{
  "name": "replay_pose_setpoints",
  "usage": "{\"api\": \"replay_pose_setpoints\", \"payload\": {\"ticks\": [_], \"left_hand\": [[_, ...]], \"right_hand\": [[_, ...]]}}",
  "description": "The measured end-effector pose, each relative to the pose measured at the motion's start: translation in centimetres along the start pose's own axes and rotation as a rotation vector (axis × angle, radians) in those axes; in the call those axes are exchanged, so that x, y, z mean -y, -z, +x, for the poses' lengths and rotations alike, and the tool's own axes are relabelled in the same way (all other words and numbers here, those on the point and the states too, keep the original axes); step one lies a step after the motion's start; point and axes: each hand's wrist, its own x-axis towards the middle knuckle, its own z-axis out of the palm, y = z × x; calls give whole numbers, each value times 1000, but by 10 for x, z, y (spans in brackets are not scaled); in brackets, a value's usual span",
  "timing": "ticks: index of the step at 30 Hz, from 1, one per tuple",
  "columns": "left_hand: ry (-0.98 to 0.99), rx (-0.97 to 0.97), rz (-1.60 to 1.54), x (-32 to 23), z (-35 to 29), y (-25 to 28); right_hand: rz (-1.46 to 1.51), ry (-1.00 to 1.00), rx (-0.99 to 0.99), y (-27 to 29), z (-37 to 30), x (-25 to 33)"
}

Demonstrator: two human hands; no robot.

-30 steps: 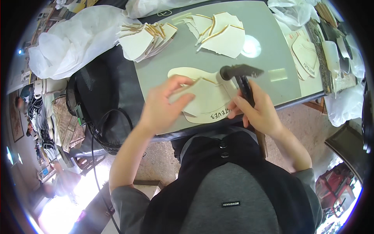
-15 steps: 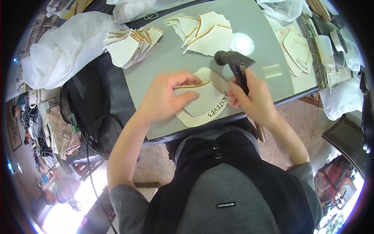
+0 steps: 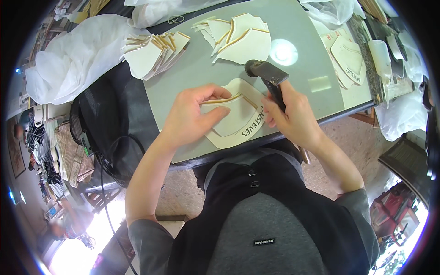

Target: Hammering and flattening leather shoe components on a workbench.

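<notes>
A white cut piece (image 3: 233, 118) with a tan folded upper edge lies on a larger cream template (image 3: 238, 85) with black handwriting along its rim. My left hand (image 3: 187, 112) grips the piece's left end, its fingers curled at the tan edge and its thumb lying on the white surface. In my right hand (image 3: 299, 117) is a hammer (image 3: 271, 73), grasped by its dark handle. The hammer's head hangs above the table, up and to the right of the template, apart from the piece. Part of the handle is hidden behind my hand.
Two fanned stacks of similar pieces, a left stack (image 3: 149, 57) and a right stack (image 3: 243, 41), lie farther back on the grey table mat (image 3: 302, 55). More templates (image 3: 346, 59) lie at the right. White plastic bags (image 3: 78, 59) and a black bag (image 3: 98, 110) flank the left side.
The hammer and my right hand have shifted slightly left. The left fingers have drawn back a little along the tan edge, baring more of its right corner.
</notes>
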Motion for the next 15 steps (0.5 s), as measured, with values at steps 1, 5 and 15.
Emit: {"api": "replay_pose_setpoints", "payload": {"ticks": [1,5,15], "left_hand": [[45,-3,-56,-2,-1,0],[95,5,-108,-1,-1,1],[-30,-90,87,3,-6,-13]], "right_hand": [[6,5,-8,-1,0,0],[-3,55,-30,-2,-1,-1],[-321,94,20,-10,6,10]]}}
